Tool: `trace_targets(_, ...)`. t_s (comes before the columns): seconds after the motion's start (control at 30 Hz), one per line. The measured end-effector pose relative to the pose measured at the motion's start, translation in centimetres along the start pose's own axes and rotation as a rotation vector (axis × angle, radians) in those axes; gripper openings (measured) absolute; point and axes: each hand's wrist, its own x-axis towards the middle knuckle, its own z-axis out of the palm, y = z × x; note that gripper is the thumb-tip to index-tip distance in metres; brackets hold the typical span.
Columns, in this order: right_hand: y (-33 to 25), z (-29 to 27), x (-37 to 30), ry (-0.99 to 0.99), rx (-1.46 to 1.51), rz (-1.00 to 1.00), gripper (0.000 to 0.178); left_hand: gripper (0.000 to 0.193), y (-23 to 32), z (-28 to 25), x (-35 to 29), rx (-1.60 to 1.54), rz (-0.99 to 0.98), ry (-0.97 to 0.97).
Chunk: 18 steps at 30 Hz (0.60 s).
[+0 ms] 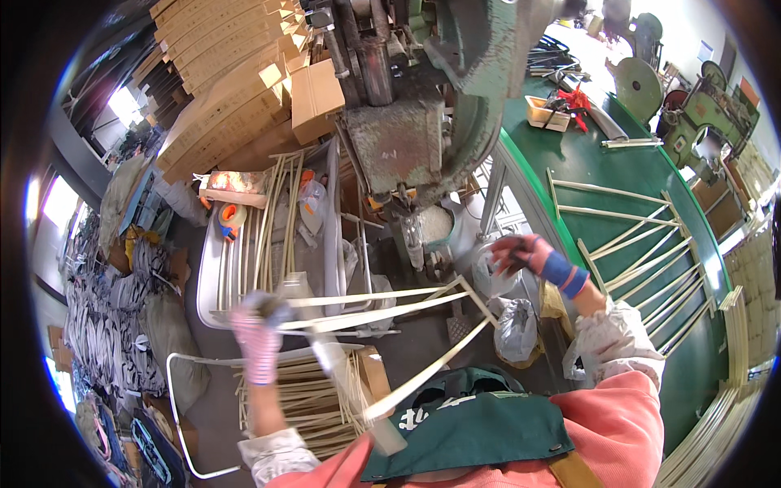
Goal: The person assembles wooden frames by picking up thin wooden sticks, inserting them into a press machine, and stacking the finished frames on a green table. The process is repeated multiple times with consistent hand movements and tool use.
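My left hand (259, 337), in a striped pink-and-white glove, is closed around the left end of a frame of cream-coloured strips (382, 313); its fingers are smeared by motion. The frame reaches right, across my front, and its far corner lies below the press. My right hand (525, 254), gloved with a blue wristband, is raised right of the press with fingers apart and nothing in them. Ahead stands the green press (394, 146), its tool hanging above a bowl of pale bits (435, 224).
A white tray (205, 285) at the left holds cream strips and a tape roll (232, 215). Below it, a box (373, 370) is full of more strips. Ladder-like frames lie on the green conveyor (594, 232) at the right. Cartons (224, 106) are stacked behind.
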Motion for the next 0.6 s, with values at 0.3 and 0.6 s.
trace_targets(0.3,13.4,-8.4,-2.4,0.276,0.485,-0.271,0.047,0.032,-11.2,-13.4,-6.2,-0.719,-0.407,0.719)
trace_targets(0.6,-3.0,3.7,-10.0,0.246,0.048,-0.186,0.033,0.025,-9.0,0.1,-26.5,0.289,-0.622,-1.098)
